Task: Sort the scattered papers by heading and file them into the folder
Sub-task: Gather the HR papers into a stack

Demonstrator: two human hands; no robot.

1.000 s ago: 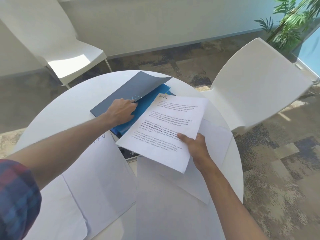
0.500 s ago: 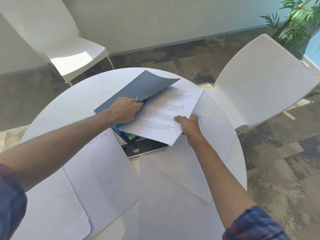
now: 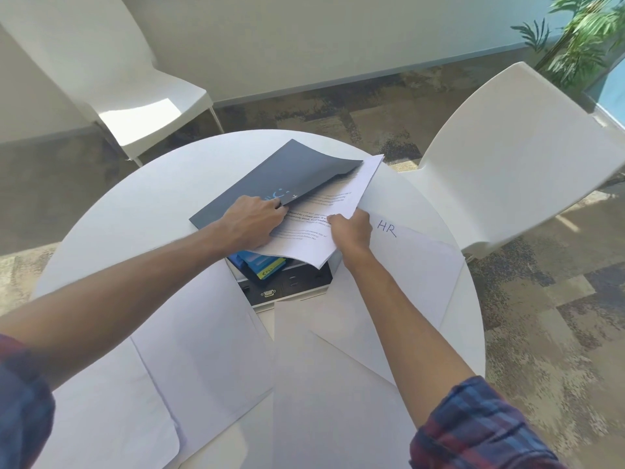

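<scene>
A dark grey folder [image 3: 280, 174] lies at the far side of the round white table [image 3: 145, 194]. My left hand [image 3: 252, 223] grips its front cover and holds it lifted. My right hand [image 3: 350, 230] pinches a printed sheet [image 3: 324, 211] that lies partly under the raised cover. A blue divider with a yellow tab [image 3: 262, 265] shows beneath the sheet. To the right lies a sheet headed HR [image 3: 416, 265]. Several blank-looking sheets [image 3: 203, 333] cover the near half of the table.
A black and white panel with sockets [image 3: 287, 289] sits in the table's middle, partly under the papers. One white chair [image 3: 521, 157] stands at the right, another white chair [image 3: 111, 76] at the far left. A green plant [image 3: 581, 32] is at the top right.
My right hand has carried the printed sheet away from me and slid it under the folder's lifted cover. The HR sheet beneath it has come into view. My left hand stays on the cover.
</scene>
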